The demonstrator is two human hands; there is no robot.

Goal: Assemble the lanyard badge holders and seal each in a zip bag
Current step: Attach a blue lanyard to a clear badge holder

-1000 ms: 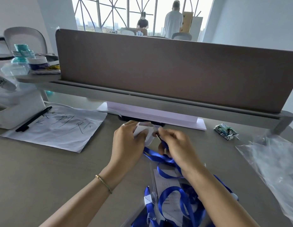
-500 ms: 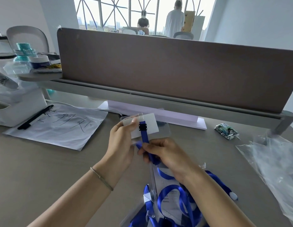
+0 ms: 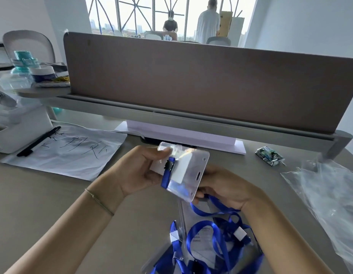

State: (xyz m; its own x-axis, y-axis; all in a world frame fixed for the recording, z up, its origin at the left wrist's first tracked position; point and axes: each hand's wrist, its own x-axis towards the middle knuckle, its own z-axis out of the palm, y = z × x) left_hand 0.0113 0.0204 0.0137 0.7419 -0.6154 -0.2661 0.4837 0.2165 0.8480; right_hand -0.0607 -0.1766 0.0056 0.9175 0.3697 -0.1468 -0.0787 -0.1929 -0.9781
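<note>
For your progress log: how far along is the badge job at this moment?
Done: a blue lanyard is clipped to the clear badge holder. In hand: left hand and right hand hold it. Left: bagging; zip bags lie aside, more lanyards wait.

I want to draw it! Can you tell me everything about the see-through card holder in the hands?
The badge holder is a clear, stiff-looking plastic sleeve with rounded corners and a slot on one edge. A white card sits inside. It is held tilted above the desk: the left hand pinches its far corner, the right hand grips its near end. A blue lanyard strap crosses it.
</note>
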